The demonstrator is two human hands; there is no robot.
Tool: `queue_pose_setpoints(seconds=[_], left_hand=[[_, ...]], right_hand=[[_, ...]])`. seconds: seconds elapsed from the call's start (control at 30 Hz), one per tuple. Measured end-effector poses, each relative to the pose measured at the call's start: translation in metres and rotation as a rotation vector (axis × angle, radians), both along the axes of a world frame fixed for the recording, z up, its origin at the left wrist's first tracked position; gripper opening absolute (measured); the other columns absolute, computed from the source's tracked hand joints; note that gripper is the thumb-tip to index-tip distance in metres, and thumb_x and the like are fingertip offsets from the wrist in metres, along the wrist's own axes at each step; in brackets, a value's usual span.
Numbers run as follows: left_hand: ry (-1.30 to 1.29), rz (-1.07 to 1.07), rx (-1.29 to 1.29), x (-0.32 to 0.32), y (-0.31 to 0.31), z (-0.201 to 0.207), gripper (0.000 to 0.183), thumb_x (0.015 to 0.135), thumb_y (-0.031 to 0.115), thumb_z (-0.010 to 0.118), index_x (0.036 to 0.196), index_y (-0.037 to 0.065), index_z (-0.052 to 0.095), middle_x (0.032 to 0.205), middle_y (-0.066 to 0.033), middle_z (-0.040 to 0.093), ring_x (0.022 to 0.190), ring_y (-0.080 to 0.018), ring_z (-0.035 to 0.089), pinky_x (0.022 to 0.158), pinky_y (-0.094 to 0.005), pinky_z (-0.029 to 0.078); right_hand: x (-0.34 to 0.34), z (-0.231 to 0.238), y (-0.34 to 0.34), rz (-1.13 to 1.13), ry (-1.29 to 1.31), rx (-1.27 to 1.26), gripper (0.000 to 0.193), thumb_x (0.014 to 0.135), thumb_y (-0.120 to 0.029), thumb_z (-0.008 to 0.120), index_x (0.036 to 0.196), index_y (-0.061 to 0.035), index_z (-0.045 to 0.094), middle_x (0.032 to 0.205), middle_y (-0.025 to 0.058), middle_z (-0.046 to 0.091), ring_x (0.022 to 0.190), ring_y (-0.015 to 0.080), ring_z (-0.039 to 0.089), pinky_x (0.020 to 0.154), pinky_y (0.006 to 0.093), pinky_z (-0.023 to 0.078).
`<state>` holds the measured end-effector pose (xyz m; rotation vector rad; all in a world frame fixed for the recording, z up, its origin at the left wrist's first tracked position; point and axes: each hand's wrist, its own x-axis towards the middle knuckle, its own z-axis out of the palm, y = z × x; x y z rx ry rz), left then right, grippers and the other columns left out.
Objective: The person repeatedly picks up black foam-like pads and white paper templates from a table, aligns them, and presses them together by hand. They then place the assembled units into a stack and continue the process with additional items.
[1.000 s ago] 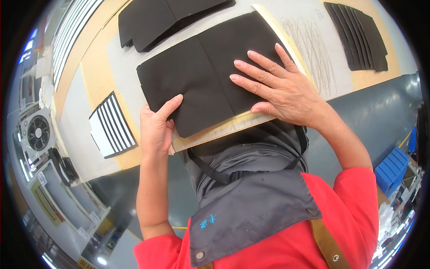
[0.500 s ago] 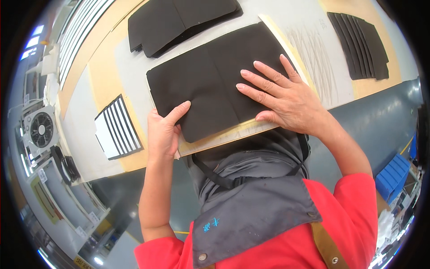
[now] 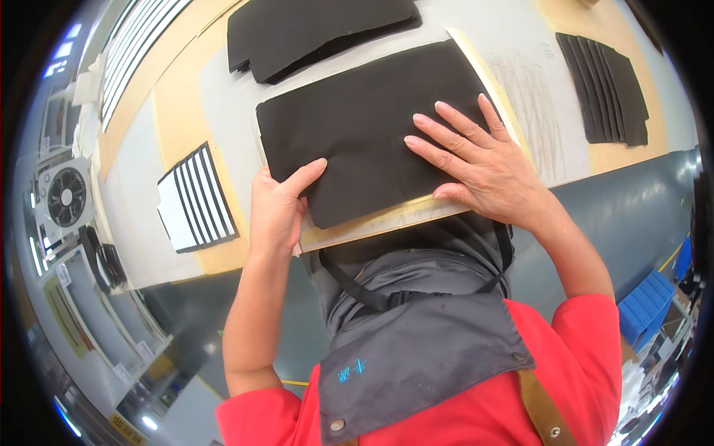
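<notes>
Lying on a pale, yellow-edged board [image 3: 346,235], the black panel [image 3: 357,130] stood directly in front of the person, at the near edge of the worktable [image 3: 232,100]. Bright blue handwritten characters [image 3: 352,369] marked the grey apron [image 3: 428,349], near its left side. Faint handwriting [image 3: 548,50] showed on the table's upper right, above a patch of scribbled dark lines [image 3: 532,111]. Small white labels clung to the equipment at lower left, beside a yellow tag [image 3: 125,430] with dark print; both were too small to make out.

The left hand [image 3: 281,212] held the panel's lower left part, its thumb laid on top and pointing inward, slightly denting the surface. Its other fingers were curled at the edge, partly hidden, so how far they reached underneath could not be told. The left forearm rose almost straight from below. The right hand [image 3: 483,167] lay palm down over the panel's right side, its four fingers fanned apart toward the upper left and its thumb out near the lower edge; that forearm slanted in from the lower right, elbow bent.

Beyond the panel sat a stack of black pieces [image 3: 320,33]; a white piece with black stripes [image 3: 196,199] lay left, and a ribbed black piece [image 3: 604,89] right.
</notes>
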<state>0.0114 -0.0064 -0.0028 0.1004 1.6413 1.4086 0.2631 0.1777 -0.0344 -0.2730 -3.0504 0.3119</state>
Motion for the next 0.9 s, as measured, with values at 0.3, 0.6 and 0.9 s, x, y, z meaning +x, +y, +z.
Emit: queue_pose_setpoints(seconds=[0.3, 0.6, 0.9], left_hand=[[0.005, 0.010, 0.004, 0.004, 0.004, 0.007, 0.041, 0.088, -0.001, 0.081, 0.125, -0.008, 0.064, 0.114, -0.0172, 0.075, 0.097, -0.0232, 0.077, 0.082, -0.0348, 0.066], [0.020, 0.009, -0.016, 0.001, 0.002, -0.002, 0.033, 0.089, 0.002, 0.080, 0.117, -0.005, 0.066, 0.108, -0.0154, 0.076, 0.092, -0.0207, 0.076, 0.079, -0.0327, 0.063], [0.005, -0.061, -0.024, -0.002, 0.002, -0.004, 0.041, 0.089, 0.005, 0.082, 0.125, -0.004, 0.066, 0.115, -0.0127, 0.075, 0.103, -0.0199, 0.074, 0.087, -0.0345, 0.063]], right_hand=[[0.000, 0.001, 0.001, 0.008, -0.046, 0.042, 0.073, 0.103, -0.065, 0.045, 0.166, -0.0292, 0.041, 0.173, -0.0039, 0.037, 0.162, 0.0230, 0.028, 0.133, 0.0588, 0.012], [-0.002, 0.007, -0.002, 0.004, -0.098, 0.135, 0.079, 0.101, -0.073, 0.035, 0.167, -0.0294, 0.040, 0.174, -0.0044, 0.035, 0.161, 0.0218, 0.029, 0.132, 0.0636, 0.003], [-0.026, 0.008, -0.023, 0.146, -0.048, 0.028, 0.084, 0.099, -0.077, 0.033, 0.168, -0.0292, 0.037, 0.173, -0.0079, 0.036, 0.163, 0.0225, 0.025, 0.131, 0.0669, -0.003]])
